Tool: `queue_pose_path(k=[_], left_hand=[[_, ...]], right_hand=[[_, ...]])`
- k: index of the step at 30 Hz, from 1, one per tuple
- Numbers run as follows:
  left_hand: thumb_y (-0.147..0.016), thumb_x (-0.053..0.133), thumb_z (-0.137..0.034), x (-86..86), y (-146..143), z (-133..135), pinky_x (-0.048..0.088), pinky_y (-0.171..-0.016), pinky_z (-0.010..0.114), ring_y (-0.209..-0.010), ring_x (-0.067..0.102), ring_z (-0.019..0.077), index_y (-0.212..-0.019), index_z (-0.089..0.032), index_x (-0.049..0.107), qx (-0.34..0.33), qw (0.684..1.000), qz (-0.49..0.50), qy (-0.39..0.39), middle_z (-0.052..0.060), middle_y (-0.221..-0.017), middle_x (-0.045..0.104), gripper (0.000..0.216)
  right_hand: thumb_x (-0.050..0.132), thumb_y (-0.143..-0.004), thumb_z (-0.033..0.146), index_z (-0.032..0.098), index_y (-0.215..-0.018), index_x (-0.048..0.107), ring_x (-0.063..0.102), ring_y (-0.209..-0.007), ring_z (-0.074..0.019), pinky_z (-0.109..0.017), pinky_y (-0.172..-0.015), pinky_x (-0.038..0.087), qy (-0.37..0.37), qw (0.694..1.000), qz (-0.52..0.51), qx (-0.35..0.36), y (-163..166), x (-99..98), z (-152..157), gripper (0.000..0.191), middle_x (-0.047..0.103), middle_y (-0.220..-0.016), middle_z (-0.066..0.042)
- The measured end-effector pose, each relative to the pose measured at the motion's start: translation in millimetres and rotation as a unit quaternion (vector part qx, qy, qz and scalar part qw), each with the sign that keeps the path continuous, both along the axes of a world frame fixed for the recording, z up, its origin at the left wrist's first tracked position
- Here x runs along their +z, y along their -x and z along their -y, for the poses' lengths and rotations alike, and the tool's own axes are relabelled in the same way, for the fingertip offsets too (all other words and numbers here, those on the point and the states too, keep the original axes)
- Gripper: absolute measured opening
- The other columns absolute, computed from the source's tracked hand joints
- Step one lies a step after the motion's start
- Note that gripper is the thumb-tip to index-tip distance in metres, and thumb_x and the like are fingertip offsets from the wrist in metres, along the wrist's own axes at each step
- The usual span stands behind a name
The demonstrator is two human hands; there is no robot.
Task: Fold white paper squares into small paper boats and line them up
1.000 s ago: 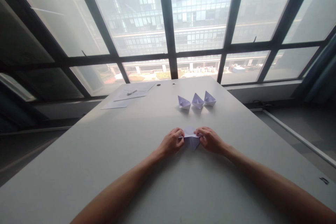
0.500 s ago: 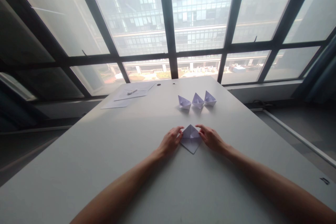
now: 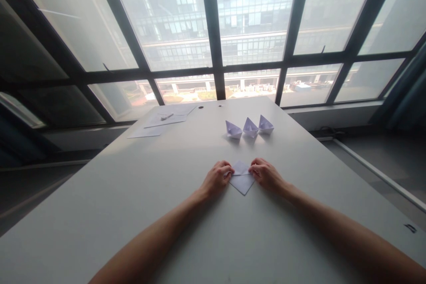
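A folded sheet of white paper (image 3: 242,183), shaped like a diamond with a crease line across its middle, lies on the white table between my two hands. My left hand (image 3: 218,176) pinches its left corner, fingers bent and thumb against the edge. At the right corner, my right hand (image 3: 264,172) grips the paper in the same way, fingertips pressed together. Beyond the hands, three folded paper boats stand in a slanting row: the left boat (image 3: 233,130), the middle boat (image 3: 250,128) and the right boat (image 3: 266,125).
Loose paper sheets (image 3: 149,132) lie at the table's far left, with a small whitish object (image 3: 167,116) on top. A dark round hole (image 3: 200,107) is near the far edge of the table (image 3: 140,204). Windows rise behind it.
The fingers of both hands have closed onto the paper's side corners. Its upper part, which stood a little open with an inner crease showing, now looks flatter and lower.
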State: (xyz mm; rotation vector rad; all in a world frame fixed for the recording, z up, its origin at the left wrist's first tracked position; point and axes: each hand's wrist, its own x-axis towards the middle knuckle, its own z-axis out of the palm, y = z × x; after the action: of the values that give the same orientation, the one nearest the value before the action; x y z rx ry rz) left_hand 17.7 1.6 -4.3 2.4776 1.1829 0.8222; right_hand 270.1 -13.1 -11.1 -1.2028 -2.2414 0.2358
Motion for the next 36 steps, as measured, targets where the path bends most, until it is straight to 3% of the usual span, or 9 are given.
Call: queue_pose_path(k=[8,20,36], left_hand=[[-0.089,0.059,-0.019,-0.4,0.4,-0.4,0.05,-0.093,0.034,-0.102,0.06,0.0218,-0.095,-0.024,0.072,-0.006,1.0,0.001,-0.007,0.005,-0.105,0.066,0.015],[-0.092,0.059,-0.019,-2.0,2.1,-2.3,0.049,-0.09,0.031,-0.1,0.061,0.0209,-0.096,-0.025,0.074,-0.022,1.0,0.016,-0.004,0.004,-0.103,0.067,0.017],[-0.091,0.062,-0.023,-0.1,2.1,-1.2,0.05,-0.09,0.032,-0.098,0.061,0.0212,-0.097,-0.024,0.076,-0.025,0.999,0.006,-0.019,0.005,-0.101,0.068,0.015]], right_hand=[[0.055,-0.084,0.007,0.021,-0.09,0.071,0.059,-0.098,-0.0216,-0.034,-0.087,0.048,-0.007,1.0,0.001,0.013,0.9,0.1,0.0,0.022,0.067,-0.104,-0.006],[0.06,-0.091,0.016,0.023,-0.089,0.073,0.06,-0.095,-0.0208,-0.034,-0.083,0.05,-0.039,0.998,-0.012,0.053,-1.9,-3.4,-3.8,0.016,0.073,-0.102,-0.006],[0.062,-0.09,0.017,0.023,-0.094,0.073,0.059,-0.095,-0.0224,-0.037,-0.086,0.05,-0.044,0.998,-0.011,0.047,-0.3,-3.6,-3.0,0.013,0.072,-0.102,-0.006]])
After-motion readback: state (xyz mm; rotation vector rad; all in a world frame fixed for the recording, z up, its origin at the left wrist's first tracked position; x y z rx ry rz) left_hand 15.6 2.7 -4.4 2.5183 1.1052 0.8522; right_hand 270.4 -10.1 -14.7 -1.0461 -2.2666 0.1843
